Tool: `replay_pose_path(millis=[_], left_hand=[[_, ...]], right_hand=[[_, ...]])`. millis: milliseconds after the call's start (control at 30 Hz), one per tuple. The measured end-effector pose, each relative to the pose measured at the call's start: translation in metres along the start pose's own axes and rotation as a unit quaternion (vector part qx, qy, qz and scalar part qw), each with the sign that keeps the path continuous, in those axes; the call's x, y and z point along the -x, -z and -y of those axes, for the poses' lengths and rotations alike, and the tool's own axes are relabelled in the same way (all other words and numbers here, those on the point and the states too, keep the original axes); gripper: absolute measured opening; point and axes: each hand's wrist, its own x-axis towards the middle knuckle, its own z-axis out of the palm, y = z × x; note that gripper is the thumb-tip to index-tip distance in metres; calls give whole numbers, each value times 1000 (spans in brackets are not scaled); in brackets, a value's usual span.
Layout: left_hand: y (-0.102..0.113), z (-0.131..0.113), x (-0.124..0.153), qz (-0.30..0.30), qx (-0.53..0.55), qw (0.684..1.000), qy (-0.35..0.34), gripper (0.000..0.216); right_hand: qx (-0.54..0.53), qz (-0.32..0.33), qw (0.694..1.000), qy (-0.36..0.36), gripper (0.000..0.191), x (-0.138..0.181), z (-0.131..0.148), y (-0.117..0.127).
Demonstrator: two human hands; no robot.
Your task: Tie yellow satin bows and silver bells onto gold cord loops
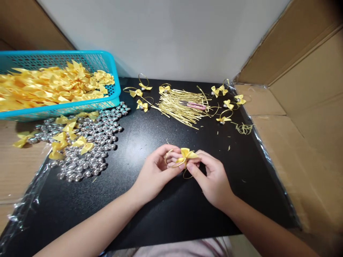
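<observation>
Between my two hands, above the black table (125, 200), is a yellow ribbon bow (185, 154) with a gold cord looped from it. My left hand (163, 164) pinches the bow from the left, and part of the cord loop curls around by its fingers. On the other side, my right hand (210, 173) is closed, thumb and fingertips at the bow's lower right edge. A small loop of cord hangs below the fingertips. Whether a bell is fixed under this bow is hidden by the fingers.
A blue basket (117, 85) full of yellow bows stands back left. Silver bells (80, 160) spread before it, with loose bows on top. Gold twist ties (179, 107) lie in a pile with pink snips (197, 106). Several bows with bells surround it; a cord tangle (243, 128) lies right.
</observation>
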Motion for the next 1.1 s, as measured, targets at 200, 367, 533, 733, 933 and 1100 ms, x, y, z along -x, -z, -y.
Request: replay_pose_path(millis=[200, 367, 533, 733, 933, 1100], left_hand=[[-1, -4, 3, -32, -48, 998, -22, 11], [-1, -5, 4, -21, -79, 997, -8, 7], [-2, -5, 3, -28, -89, 996, -12, 5], [2, -1, 5, -49, -201, 974, -93, 6], [3, -2, 8, -25, -331, 918, -217, 8], [2, -3, 8, -13, -331, 913, -238, 7]], right_hand=[[25, -2, 1000, -7, 18, -1, 0, 0], [47, -12, 999, 14, 17, 0, -3, -1], [67, -11, 997, 21, 14, 0, -5, -1], [127, -144, 971, 142, 15, 1, -2, 8], [176, -96, 965, 168, 12, -2, 1, 8], [148, -86, 974, 148, 11, -3, -1, 3]])
